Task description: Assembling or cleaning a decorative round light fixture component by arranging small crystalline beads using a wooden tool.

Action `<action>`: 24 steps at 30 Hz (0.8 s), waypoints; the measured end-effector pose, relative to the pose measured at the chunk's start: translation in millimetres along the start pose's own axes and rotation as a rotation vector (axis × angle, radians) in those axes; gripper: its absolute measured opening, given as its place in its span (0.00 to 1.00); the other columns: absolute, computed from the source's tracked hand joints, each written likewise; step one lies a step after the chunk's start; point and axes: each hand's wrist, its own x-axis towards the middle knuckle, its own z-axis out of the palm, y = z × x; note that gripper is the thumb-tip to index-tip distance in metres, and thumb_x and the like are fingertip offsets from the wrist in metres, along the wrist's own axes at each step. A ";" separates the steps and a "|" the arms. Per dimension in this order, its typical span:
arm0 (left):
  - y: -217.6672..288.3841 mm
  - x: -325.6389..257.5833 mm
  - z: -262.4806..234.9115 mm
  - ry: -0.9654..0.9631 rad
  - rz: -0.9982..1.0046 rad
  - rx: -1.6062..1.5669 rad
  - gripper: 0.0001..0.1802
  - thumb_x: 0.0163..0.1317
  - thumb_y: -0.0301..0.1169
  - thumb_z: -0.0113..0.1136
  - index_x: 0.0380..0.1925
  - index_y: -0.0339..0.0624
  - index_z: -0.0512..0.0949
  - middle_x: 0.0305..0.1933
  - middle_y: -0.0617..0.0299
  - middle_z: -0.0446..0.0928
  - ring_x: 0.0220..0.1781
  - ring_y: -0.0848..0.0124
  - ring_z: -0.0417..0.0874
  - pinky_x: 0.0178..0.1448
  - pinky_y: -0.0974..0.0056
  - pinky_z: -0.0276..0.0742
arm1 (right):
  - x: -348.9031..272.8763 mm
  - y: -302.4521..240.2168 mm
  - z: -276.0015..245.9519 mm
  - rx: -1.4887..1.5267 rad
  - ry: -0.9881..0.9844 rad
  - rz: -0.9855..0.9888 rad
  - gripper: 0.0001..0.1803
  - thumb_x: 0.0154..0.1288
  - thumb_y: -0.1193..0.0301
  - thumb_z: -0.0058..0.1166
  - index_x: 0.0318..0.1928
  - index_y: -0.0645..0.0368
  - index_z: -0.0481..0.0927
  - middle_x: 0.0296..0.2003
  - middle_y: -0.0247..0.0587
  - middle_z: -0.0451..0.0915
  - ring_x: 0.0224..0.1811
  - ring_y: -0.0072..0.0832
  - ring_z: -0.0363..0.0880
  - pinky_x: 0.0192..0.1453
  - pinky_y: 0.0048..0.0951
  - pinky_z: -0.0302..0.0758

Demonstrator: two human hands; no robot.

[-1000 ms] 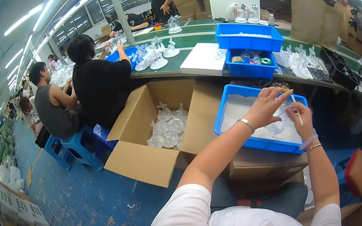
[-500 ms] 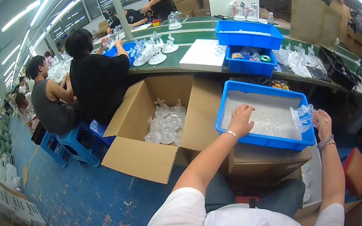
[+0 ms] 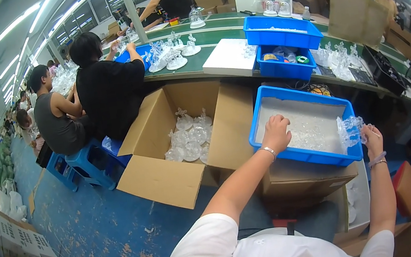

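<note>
My right hand (image 3: 373, 138) grips a clear plastic figurine (image 3: 350, 130) by one end. The figurine lies sideways over the right end of a blue tray (image 3: 260, 103), its broad base toward the middle. Pale, glittery loose granules (image 3: 311, 126) cover the tray's floor. Over the tray's left part is my left hand (image 3: 276, 133), palm down with its fingers curled in toward the thumb. Whatever is between those fingertips, if anything, is hidden.
Left of the tray stands an open cardboard box (image 3: 163, 185) with several clear figurines (image 3: 191, 138). Beyond, a green workbench (image 3: 213, 39) carries stacked blue bins (image 3: 282, 37) and a white foam slab (image 3: 229, 58). Two people sit at the left on blue stools (image 3: 83, 162).
My left hand's fingers have drawn in from a more spread pose. My right hand still holds the figurine at the tray's right end. The whole view has shifted slightly.
</note>
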 end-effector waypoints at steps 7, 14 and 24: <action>0.5 2.7 0.9 -0.043 -0.072 -0.031 0.10 0.41 0.27 0.57 0.28 0.43 0.72 0.36 0.57 0.68 0.45 0.59 0.66 0.50 0.59 0.62 | 4.8 14.7 -12.0 0.120 0.013 0.018 0.05 0.55 0.75 0.51 0.24 0.56 0.70 0.21 0.28 0.71 0.22 0.15 0.68 0.27 0.15 0.66; -4.1 3.9 1.5 -0.070 -0.099 -0.014 0.07 0.41 0.26 0.56 0.24 0.44 0.72 0.37 0.58 0.68 0.45 0.59 0.66 0.49 0.59 0.62 | 2.3 2.8 -11.6 0.160 0.020 0.057 0.03 0.54 0.73 0.53 0.28 0.55 0.72 0.24 0.29 0.74 0.24 0.14 0.72 0.25 0.13 0.68; -4.4 2.6 4.4 -0.040 -0.094 -0.041 0.02 0.40 0.25 0.56 0.17 0.44 0.73 0.34 0.58 0.69 0.43 0.60 0.67 0.48 0.60 0.63 | 10.5 10.1 -9.9 0.177 0.063 0.034 0.02 0.55 0.73 0.52 0.29 0.56 0.73 0.23 0.29 0.74 0.21 0.14 0.71 0.22 0.11 0.67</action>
